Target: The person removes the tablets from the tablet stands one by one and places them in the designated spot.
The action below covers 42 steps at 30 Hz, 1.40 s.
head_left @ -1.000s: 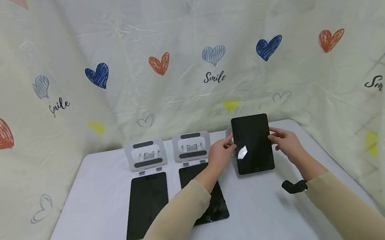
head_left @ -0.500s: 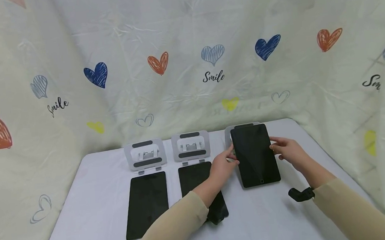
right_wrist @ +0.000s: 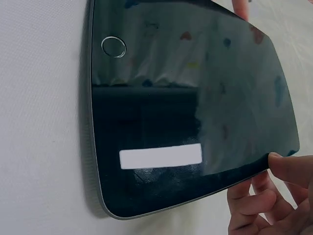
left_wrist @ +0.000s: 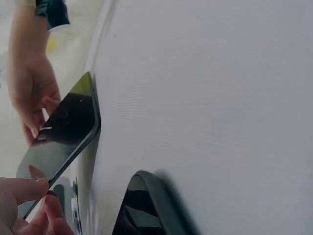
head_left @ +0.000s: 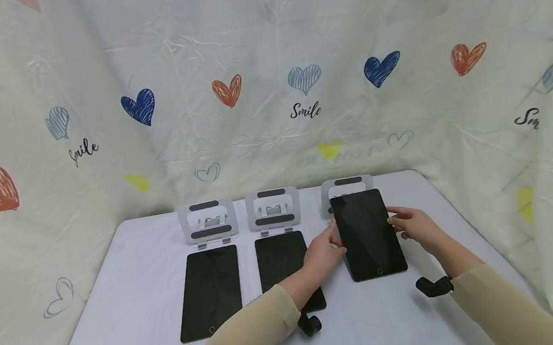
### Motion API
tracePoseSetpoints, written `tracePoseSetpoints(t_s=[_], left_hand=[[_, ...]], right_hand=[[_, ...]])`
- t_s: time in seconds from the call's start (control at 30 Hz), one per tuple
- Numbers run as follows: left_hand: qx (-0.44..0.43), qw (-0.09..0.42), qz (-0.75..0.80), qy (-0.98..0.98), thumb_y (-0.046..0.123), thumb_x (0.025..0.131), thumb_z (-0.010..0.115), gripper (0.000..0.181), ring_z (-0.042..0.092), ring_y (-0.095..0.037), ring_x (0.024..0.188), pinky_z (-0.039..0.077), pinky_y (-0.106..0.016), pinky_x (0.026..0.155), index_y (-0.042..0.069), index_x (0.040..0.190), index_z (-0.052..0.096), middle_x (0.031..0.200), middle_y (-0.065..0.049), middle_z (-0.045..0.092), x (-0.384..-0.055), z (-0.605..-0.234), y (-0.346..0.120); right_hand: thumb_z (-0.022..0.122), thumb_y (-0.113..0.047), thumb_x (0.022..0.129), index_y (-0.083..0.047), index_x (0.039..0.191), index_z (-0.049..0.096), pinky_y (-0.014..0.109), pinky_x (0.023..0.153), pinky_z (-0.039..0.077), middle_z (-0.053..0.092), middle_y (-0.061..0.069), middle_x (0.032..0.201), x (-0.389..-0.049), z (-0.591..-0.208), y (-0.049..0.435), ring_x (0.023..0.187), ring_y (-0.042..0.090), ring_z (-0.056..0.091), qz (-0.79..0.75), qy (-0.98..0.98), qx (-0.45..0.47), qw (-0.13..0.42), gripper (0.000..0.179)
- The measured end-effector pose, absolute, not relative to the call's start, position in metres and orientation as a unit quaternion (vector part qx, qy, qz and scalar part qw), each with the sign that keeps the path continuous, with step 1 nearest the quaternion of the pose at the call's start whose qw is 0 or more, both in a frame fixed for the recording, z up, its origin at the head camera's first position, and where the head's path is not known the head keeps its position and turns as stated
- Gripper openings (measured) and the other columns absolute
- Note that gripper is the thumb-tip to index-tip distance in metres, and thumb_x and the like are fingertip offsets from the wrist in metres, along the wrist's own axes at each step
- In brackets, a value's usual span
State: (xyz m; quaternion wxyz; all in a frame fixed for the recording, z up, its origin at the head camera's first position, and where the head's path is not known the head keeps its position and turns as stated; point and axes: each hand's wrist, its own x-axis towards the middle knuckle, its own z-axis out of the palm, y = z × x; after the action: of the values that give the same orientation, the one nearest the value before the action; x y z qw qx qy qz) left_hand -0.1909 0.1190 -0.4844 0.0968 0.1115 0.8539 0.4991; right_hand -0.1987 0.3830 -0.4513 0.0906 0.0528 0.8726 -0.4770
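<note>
A black tablet [head_left: 369,235] with a round home button leans back at the table's right side, its lower edge at or just above the cloth. At its left edge, my left hand [head_left: 323,255] pinches it between thumb and fingers. My right hand [head_left: 414,226] grips the opposite edge; in the right wrist view, the thumb of the right hand [right_wrist: 274,200] lies on the screen side of the tablet [right_wrist: 161,117] with fingers behind. Just behind is a grey-white tablet stand [head_left: 347,181], partly hidden by the tablet.
Two more stands, a left one [head_left: 207,222] and a middle one [head_left: 273,209], stand along the back. Before them lie a left tablet [head_left: 210,291] and a middle tablet [head_left: 283,256], the latter partly under my left forearm. A printed curtain [head_left: 265,157] hangs behind the white table [head_left: 135,292].
Both hands have brought the tablet down and toward me, away from the right stand, which now shows more. Its lower edge has come nearer the table. The other tablets have not moved.
</note>
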Motion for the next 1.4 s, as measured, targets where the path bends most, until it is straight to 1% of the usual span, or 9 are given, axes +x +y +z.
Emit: tracePoseSetpoints(t_s=[0.17,0.3,0.37,0.47,0.53,0.6,0.7,1.0,1.4], left_hand=[[0.115,0.111,0.478,0.864,0.015,0.086,0.077,0.084,0.050,-0.007,0.064,0.040,-0.026,0.059,0.026,0.156,0.033,0.077,0.013,0.058,-0.186,-0.484,0.120],[0.113,0.136,0.456,0.872,0.018,0.086,0.078,0.085,0.055,-0.010,0.065,0.042,-0.027,0.060,0.024,0.157,0.031,0.076,0.007,0.060,-0.185,-0.486,0.121],[0.112,0.140,0.434,0.883,0.022,0.085,0.079,0.085,0.060,-0.010,0.075,0.045,-0.028,0.064,0.025,0.156,0.033,0.093,0.003,0.069,-0.184,-0.486,0.121],[0.109,0.149,0.407,0.895,0.028,0.083,0.081,0.086,0.062,-0.013,0.082,0.046,-0.029,0.070,0.025,0.155,0.035,0.108,0.000,0.071,-0.185,-0.487,0.122],[0.110,0.164,0.398,0.896,0.029,0.082,0.081,0.087,0.064,-0.014,0.076,0.045,-0.029,0.070,0.024,0.156,0.035,0.104,-0.001,0.073,-0.184,-0.487,0.122],[0.109,0.186,0.391,0.894,0.030,0.083,0.081,0.088,0.062,-0.015,0.061,0.043,-0.029,0.067,0.023,0.157,0.032,0.080,-0.001,0.072,-0.184,-0.487,0.123],[0.110,0.213,0.368,0.898,0.033,0.085,0.079,0.090,0.058,-0.014,0.051,0.041,-0.029,0.067,0.021,0.158,0.029,0.060,0.000,0.064,-0.183,-0.488,0.124],[0.125,0.225,0.298,0.919,0.034,0.085,0.079,0.088,0.058,-0.011,0.046,0.040,-0.025,0.059,0.011,0.156,0.032,0.052,0.003,0.062,-0.178,-0.489,0.127],[0.147,0.237,0.257,0.925,0.036,0.086,0.077,0.086,0.059,-0.011,0.048,0.041,-0.028,0.064,0.011,0.155,0.033,0.054,0.003,0.062,-0.176,-0.482,0.126]], right_hand=[[0.052,-0.016,0.103,0.004,0.150,0.036,0.031,0.067,0.050,0.060,0.017,0.116,-0.196,-0.452,0.387,0.089,0.018,0.057,-0.479,0.870,0.053,0.103,0.054],[0.055,-0.017,0.102,0.005,0.150,0.034,0.033,0.071,0.050,0.061,0.016,0.117,-0.193,-0.453,0.391,0.091,0.015,0.059,-0.485,0.864,0.046,0.124,0.057],[0.058,-0.017,0.101,0.005,0.151,0.033,0.033,0.073,0.049,0.061,0.014,0.115,-0.192,-0.454,0.393,0.092,0.015,0.059,-0.491,0.860,0.039,0.136,0.060],[0.060,-0.015,0.099,0.006,0.151,0.032,0.032,0.073,0.048,0.059,0.010,0.109,-0.192,-0.457,0.396,0.089,0.014,0.058,-0.500,0.851,0.034,0.153,0.062],[0.061,-0.014,0.098,0.007,0.151,0.031,0.031,0.072,0.048,0.058,0.008,0.106,-0.193,-0.460,0.398,0.086,0.014,0.056,-0.503,0.848,0.035,0.165,0.063],[0.060,-0.013,0.099,0.008,0.150,0.031,0.031,0.070,0.047,0.057,0.007,0.104,-0.194,-0.464,0.400,0.080,0.013,0.054,-0.503,0.846,0.038,0.173,0.063],[0.059,-0.012,0.099,0.008,0.150,0.031,0.030,0.066,0.046,0.055,0.006,0.100,-0.193,-0.468,0.403,0.070,0.013,0.049,-0.503,0.844,0.043,0.182,0.062],[0.059,-0.009,0.097,0.011,0.147,0.036,0.030,0.064,0.046,0.058,0.006,0.096,-0.188,-0.469,0.401,0.071,0.016,0.048,-0.494,0.848,0.044,0.189,0.058],[0.062,-0.008,0.095,0.010,0.143,0.043,0.033,0.062,0.045,0.056,0.005,0.083,-0.185,-0.474,0.400,0.065,0.018,0.049,-0.468,0.860,0.064,0.191,0.054]])
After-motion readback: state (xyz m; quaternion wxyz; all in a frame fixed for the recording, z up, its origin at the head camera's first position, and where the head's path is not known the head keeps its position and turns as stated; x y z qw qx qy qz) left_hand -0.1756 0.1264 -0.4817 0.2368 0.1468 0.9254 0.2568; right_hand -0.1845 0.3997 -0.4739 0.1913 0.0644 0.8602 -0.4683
